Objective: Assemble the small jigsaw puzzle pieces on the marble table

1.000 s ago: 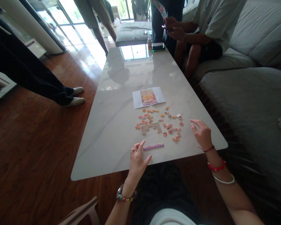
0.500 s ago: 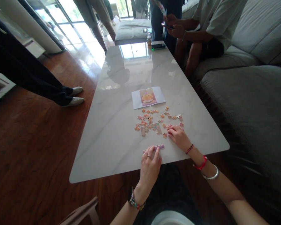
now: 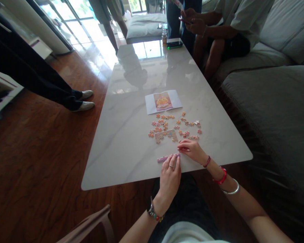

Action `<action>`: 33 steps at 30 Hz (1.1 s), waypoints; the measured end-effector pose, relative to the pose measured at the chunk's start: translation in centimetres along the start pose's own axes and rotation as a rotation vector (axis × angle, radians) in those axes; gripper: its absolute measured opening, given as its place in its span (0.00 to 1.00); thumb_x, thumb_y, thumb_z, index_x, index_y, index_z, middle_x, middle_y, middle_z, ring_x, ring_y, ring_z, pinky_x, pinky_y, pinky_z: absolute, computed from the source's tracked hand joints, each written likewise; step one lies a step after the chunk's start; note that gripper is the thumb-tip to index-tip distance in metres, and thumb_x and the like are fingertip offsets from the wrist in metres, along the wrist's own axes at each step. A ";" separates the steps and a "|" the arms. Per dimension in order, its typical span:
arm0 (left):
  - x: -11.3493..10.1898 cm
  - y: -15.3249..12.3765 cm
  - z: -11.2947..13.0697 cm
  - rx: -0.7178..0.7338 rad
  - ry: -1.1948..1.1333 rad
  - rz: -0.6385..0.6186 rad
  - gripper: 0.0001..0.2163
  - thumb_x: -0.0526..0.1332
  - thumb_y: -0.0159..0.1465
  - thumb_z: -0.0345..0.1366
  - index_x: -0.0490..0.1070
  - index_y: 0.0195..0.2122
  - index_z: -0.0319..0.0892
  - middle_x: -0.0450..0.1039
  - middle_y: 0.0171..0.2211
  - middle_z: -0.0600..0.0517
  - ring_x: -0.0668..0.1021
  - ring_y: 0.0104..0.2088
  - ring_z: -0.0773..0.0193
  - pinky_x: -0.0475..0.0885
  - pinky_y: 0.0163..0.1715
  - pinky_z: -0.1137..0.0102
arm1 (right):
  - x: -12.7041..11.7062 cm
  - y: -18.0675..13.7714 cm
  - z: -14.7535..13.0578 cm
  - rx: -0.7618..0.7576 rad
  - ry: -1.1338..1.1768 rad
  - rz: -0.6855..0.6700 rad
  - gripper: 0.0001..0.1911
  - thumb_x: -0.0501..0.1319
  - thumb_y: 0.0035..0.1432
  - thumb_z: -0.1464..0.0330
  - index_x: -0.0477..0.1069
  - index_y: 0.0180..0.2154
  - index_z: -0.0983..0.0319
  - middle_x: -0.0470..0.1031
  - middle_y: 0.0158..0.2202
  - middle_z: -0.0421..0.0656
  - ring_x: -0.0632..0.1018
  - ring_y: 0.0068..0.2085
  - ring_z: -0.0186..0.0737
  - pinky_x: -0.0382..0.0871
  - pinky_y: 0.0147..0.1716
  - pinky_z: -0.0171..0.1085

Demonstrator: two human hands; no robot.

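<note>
Several small orange and pink puzzle pieces [image 3: 178, 128] lie scattered on a white marble table [image 3: 131, 135], around a partly joined block [image 3: 166, 135]. A printed reference picture [image 3: 163, 101] lies just beyond them. Near the table's front edge is a joined purple strip of pieces [image 3: 164, 158]. My left hand [image 3: 170, 175] rests flat at the strip's right end, fingers touching it. My right hand [image 3: 192, 151] is pinched on a small piece right beside that end.
A grey sofa [image 3: 271, 101] runs along the right side, where a person sits with a phone in hand. A phone [image 3: 174, 44] and a small bottle [image 3: 164, 35] stand at the table's far end. Someone's legs [image 3: 40, 81] stand on the wooden floor at left.
My right hand swung in from the table's right edge over the loose pieces and down to the purple strip. My left hand slid right along the strip to its right end.
</note>
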State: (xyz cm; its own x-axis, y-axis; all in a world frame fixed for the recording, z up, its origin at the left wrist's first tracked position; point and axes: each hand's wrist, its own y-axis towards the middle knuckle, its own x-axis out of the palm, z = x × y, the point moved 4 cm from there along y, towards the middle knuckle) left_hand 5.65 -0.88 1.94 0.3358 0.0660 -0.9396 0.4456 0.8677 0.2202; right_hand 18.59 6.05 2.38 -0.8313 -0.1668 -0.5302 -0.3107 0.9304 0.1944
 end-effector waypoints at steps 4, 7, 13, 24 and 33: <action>0.1 -0.1 0.0 -0.013 0.002 0.008 0.19 0.49 0.57 0.27 0.58 0.51 0.39 0.60 0.52 0.46 0.61 0.52 0.58 0.63 0.49 0.61 | 0.4 0.1 0.1 0.047 0.005 0.011 0.09 0.56 0.49 0.74 0.71 0.34 0.61 0.74 0.33 0.43 0.74 0.34 0.34 0.70 0.33 0.33; 0.1 -0.1 0.1 -0.023 0.001 0.006 0.20 0.50 0.57 0.27 0.57 0.52 0.39 0.60 0.51 0.46 0.61 0.52 0.58 0.63 0.50 0.61 | 0.4 0.0 0.5 0.122 0.055 0.002 0.13 0.55 0.48 0.75 0.70 0.38 0.61 0.74 0.32 0.41 0.75 0.32 0.33 0.70 0.33 0.32; -0.3 0.2 0.0 -0.019 -0.012 -0.006 0.20 0.49 0.57 0.27 0.56 0.52 0.40 0.60 0.50 0.45 0.63 0.51 0.59 0.63 0.49 0.62 | -0.7 -0.7 0.5 0.121 -0.167 0.068 0.14 0.54 0.50 0.74 0.69 0.40 0.59 0.74 0.35 0.42 0.73 0.37 0.37 0.68 0.38 0.38; -2.8 3.2 -1.9 -0.133 -0.100 0.055 0.20 0.54 0.55 0.33 0.58 0.50 0.40 0.59 0.45 0.44 0.65 0.45 0.57 0.65 0.43 0.61 | -8.3 -1.0 3.3 0.197 -0.454 0.409 0.10 0.53 0.52 0.69 0.70 0.36 0.61 0.70 0.37 0.45 0.71 0.38 0.40 0.65 0.40 0.41; -2.3 5.2 -3.5 -0.125 -0.169 0.057 0.16 0.52 0.58 0.33 0.62 0.47 0.41 0.61 0.41 0.45 0.66 0.41 0.59 0.66 0.42 0.62 | -4.7 3.3 4.3 0.111 -0.439 0.085 0.07 0.58 0.49 0.70 0.69 0.34 0.63 0.66 0.36 0.45 0.69 0.39 0.38 0.65 0.40 0.38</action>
State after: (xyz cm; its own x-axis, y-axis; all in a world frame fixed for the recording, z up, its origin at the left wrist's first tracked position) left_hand 4.33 5.21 4.35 0.4962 0.0425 -0.8672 0.3190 0.9200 0.2276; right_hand 23.41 11.25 1.98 -0.5703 0.0438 -0.8203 -0.1783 0.9682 0.1757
